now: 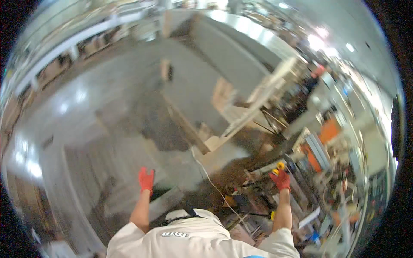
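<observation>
Large grey structure with pale wooden edging [193,94] ahead of the hands, white cable [211,182] trailing from near its closest corner. Left red-gloved hand [146,179] empty, fingers apart; right red-gloved hand [282,180] at small yellow object [281,165] by its fingertips, blurred, cannot tell whether gripped.
</observation>
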A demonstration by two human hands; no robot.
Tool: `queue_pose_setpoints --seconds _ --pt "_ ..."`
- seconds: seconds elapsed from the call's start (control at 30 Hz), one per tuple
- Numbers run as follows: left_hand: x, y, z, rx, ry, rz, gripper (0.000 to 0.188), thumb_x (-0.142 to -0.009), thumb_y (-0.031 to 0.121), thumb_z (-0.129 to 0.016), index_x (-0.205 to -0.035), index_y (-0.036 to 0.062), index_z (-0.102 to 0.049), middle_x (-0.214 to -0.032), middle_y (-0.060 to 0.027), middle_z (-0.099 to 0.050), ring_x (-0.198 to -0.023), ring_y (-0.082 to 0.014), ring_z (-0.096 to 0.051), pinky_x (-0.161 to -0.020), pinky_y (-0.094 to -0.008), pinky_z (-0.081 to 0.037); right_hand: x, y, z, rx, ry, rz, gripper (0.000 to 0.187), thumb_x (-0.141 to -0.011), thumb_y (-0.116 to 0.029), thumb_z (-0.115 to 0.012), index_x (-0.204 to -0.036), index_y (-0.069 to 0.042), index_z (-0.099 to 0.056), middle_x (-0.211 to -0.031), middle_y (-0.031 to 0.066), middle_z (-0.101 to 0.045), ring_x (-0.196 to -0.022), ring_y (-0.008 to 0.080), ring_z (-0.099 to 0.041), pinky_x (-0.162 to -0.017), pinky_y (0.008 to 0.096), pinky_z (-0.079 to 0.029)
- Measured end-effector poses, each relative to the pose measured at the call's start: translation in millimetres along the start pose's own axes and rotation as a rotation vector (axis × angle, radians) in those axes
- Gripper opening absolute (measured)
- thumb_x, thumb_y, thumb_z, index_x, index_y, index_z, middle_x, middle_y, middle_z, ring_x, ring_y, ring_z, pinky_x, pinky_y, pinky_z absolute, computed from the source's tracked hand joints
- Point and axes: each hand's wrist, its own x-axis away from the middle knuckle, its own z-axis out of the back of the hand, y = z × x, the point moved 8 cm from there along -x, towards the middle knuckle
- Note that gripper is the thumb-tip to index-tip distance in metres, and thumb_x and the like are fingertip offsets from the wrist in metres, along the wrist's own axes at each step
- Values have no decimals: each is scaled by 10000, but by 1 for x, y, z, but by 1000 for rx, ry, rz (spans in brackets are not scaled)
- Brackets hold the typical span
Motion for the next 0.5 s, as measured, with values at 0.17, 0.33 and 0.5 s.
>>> queue_pose_setpoints --seconds 0.17,0.33,0.5 --pt "-30 341 -28 518 -270 -611 503 -957 299 -690 -1358 27 -554 -1328 -193 -619 -1242 -333 -584 -1059 -442 -458 10 44 -1 100 -63 -127 546 -820 -520 -767 -1085 -48 -691 -1053 160 -737 -970 363 -695 -869 420 -552" --pt "-54 627 38 828 -244 -834 563 -939 239 -719 -1413 34 -496 -1369 -184 -586 -1260 -345 -554 -1066 -437 -440 19 39 16 44 0 -215 595 -727 -694 -744 -931 -136 -779 -927 130 -756 -868 341 -721 -766 456 -572" --pt "-96 796 76 564 232 -911 562 -951 367 -686 -1432 124 -530 -1287 -174 -633 -1269 -376 -521 -1114 -462 -385 12 33 12 26 20 -211 659 -711 -734 -729 -971 -130 -771 -874 137 -753 -814 335 -728 -710 459 -572"
